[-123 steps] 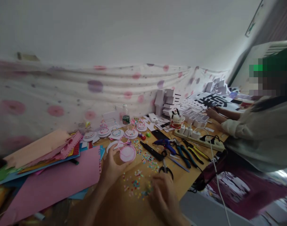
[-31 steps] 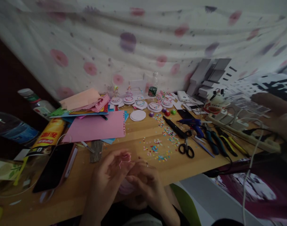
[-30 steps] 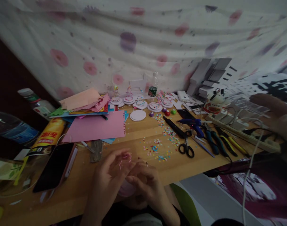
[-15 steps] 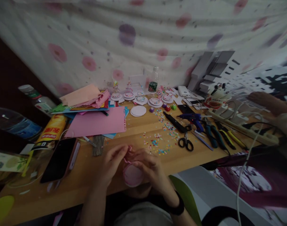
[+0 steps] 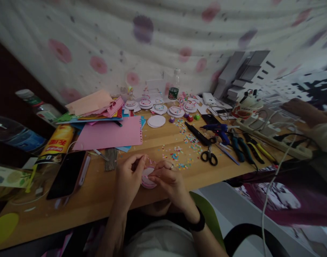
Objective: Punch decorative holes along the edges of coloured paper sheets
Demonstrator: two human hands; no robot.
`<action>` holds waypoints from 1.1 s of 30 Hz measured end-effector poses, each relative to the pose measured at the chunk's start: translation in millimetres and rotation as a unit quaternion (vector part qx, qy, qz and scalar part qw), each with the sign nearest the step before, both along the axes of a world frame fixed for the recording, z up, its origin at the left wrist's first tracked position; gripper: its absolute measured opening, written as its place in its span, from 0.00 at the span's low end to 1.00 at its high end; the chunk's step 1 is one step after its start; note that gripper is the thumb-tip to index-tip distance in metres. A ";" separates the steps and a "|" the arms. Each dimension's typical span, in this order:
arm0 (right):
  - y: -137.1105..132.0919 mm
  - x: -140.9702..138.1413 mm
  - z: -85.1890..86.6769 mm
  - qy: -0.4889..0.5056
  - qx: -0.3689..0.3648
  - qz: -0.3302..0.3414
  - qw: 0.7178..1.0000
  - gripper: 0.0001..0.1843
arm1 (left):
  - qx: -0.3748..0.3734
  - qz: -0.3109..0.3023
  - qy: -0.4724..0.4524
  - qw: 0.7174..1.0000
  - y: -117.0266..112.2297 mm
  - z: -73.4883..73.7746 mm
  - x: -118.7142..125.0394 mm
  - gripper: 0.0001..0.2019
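At the table's front edge, a round pink-and-white disc piece (image 5: 148,184) sits between my hands, low and partly covered by fingers. A thin pink strip (image 5: 146,176), small and blurred, shows above it. My left hand (image 5: 130,178) is closed in a pinch at the upper left of the disc, on what looks like the strip's upper end. From the right, my right hand (image 5: 170,182), with a ring on one finger, pinches the strip's other part just over the disc. Finished-looking white discs with beaded rings (image 5: 176,111) stand at the back.
Pink paper (image 5: 109,134) and a paper stack lie left, near a phone (image 5: 68,175). Confetti (image 5: 176,156), black scissors (image 5: 209,157), a blue glue gun (image 5: 217,130) and pliers (image 5: 239,148) lie right. Another person's hand (image 5: 297,107) rests beyond a power strip (image 5: 273,141).
The disc has gone from tilted toward me near the edge to lower under my fingers, further over the table. My hands have shifted slightly, the right one's pinch now clearer. The view has tilted a little.
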State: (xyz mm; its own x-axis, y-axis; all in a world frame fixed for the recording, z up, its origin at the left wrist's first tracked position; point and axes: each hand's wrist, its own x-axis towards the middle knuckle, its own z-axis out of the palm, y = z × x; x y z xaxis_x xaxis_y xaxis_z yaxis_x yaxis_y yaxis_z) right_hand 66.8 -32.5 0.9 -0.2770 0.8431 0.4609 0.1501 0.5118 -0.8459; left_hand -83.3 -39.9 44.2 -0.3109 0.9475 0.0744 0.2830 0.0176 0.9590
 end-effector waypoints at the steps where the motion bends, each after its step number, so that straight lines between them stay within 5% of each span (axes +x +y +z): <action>1: -0.4 0.0 0.3 -0.001 0.006 -0.001 1.000 0.17 | 0.001 0.005 0.008 1.000 -0.6 -1.2 0.2 0.12; 7: 1.7 3.9 -2.0 0.046 -0.051 0.017 0.997 0.13 | -0.009 -0.008 -0.053 0.999 6.0 -13.8 -4.7 0.14; 12: 9.1 5.9 -17.5 0.092 -0.131 -0.077 0.984 0.17 | -0.025 -0.038 -0.088 0.995 7.5 -17.5 -7.5 0.20; 18: 10.4 5.0 -31.0 0.105 -0.158 -0.024 0.982 0.13 | -0.013 -0.032 -0.081 0.996 4.5 -23.8 -23.1 0.26; 24: 12.6 2.2 -31.6 0.033 -0.082 -0.083 0.993 0.16 | 0.002 -0.017 0.043 0.999 4.5 -50.1 -42.5 0.19; 33: 16.5 0.2 -20.4 -0.047 0.058 -0.044 0.996 0.10 | -0.048 -0.043 0.065 0.996 14.9 -69.0 -24.1 0.17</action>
State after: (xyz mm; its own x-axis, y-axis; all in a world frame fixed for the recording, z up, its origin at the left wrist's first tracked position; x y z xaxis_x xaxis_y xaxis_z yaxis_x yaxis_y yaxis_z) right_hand 66.9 -16.1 -19.5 -0.2514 0.8082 0.5325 0.2742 0.5871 -0.7617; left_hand -107.4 -24.9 -24.8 -0.2213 0.9751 0.0160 0.4100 0.0782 0.9087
